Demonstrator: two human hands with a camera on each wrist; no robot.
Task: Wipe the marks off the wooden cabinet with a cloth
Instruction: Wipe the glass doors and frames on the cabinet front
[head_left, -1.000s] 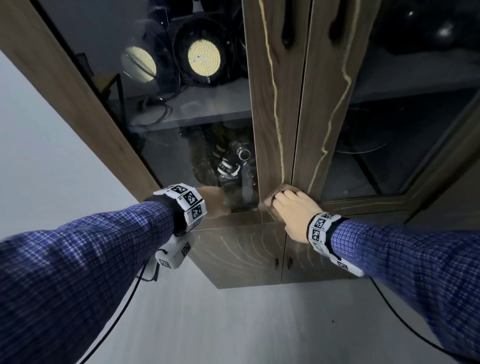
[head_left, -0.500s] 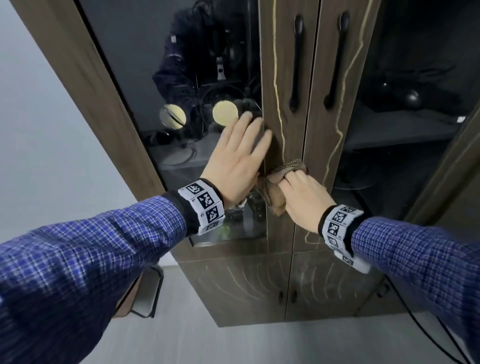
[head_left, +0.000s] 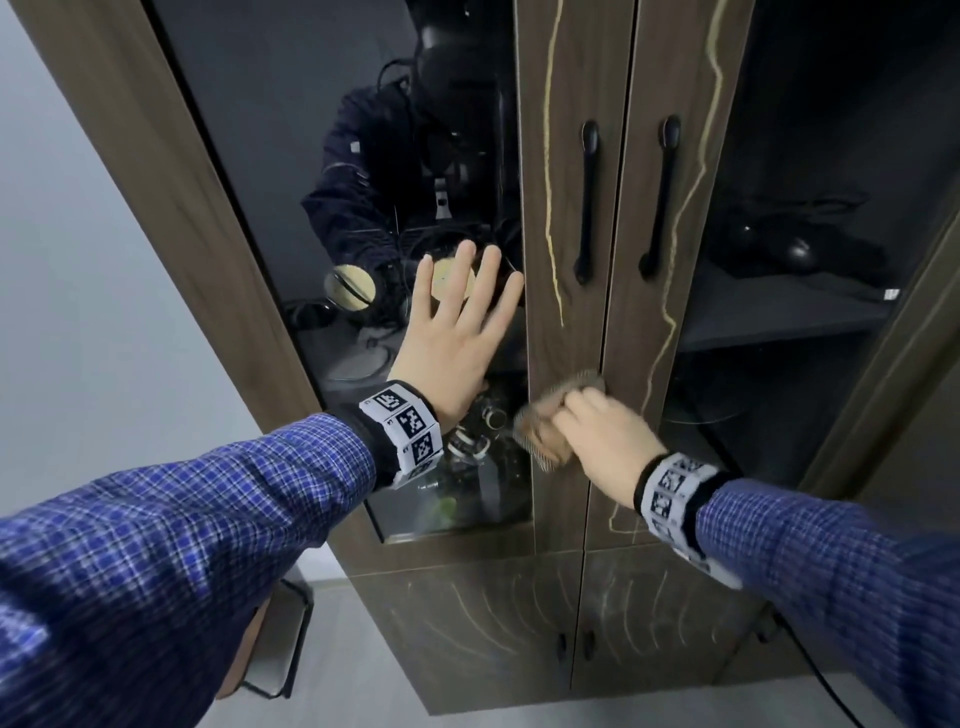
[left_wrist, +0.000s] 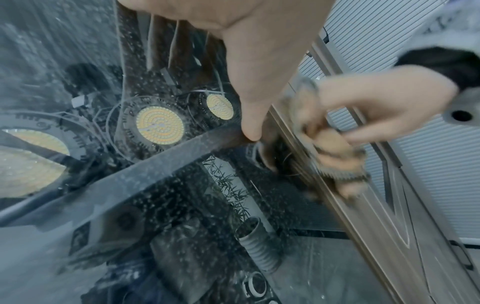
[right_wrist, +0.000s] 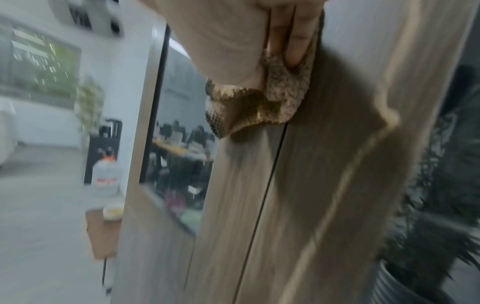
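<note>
Cabinet (head_left: 566, 332) marks (head_left: 553, 171) remain: your right hand (head_left: 602, 436) grips cloth (head_left: 550, 415), left hand (head_left: 452, 332) flat w/ fingers spread on glass (head_left: 322, 171); pressing there could smudge it.

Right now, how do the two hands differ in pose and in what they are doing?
The left hand lies flat with its fingers spread on the glass door and holds nothing; the right hand is curled round a brown cloth. The left hand is on glass; the right hand presses the cloth to the wooden door stiles. Both wear marker wristbands and blue plaid sleeves.
</note>
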